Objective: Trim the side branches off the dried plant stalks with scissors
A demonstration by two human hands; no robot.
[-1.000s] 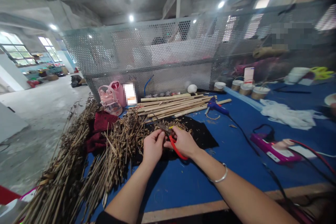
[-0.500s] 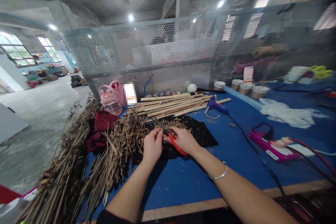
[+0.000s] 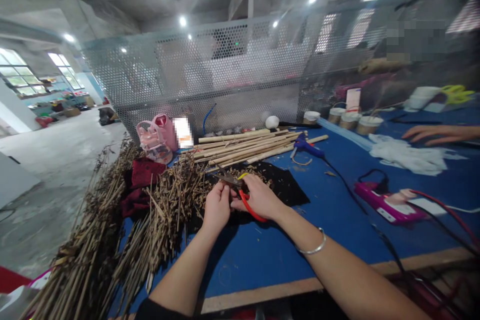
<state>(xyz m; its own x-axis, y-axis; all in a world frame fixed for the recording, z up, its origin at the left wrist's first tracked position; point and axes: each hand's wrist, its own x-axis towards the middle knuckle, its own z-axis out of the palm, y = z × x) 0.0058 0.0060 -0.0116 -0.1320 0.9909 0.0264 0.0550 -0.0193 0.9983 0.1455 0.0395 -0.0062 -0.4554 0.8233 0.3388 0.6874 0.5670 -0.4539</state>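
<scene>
A: What has just changed around us?

B: At our own hands, little. Our right grip (image 3: 261, 200) stays wrapped around the red-handled scissors (image 3: 250, 210), and our left grip (image 3: 216, 210) stays pinched just beside the blades, both over the black sheet (image 3: 292, 187) on the bench (image 3: 270, 260). Our view dips slightly, so everything sits a touch higher.

A: And off to our right?

B: Another person's hand (image 3: 431, 134) now reaches in at the edge, by the white plastic bag (image 3: 407, 155). A second ago we see no hand there.

A: Does that disturb us?

B: We judge not. It is well apart from our scissors and from the dried stems (image 3: 170, 210), heaped just left of our left grip.

A: What can't we make out?

B: Whatever our left fingers pinch: they cover it. The blades blend into the brown scraps (image 3: 264, 171), so we can't tell how far they stand apart or whether they meet a stem. The stems' lower ends run out of view, the other person's arm is cut off, and we can't tell whether those fingers touch the bag. Behind the perforated screen (image 3: 195, 75), shapes stay blurred.
</scene>
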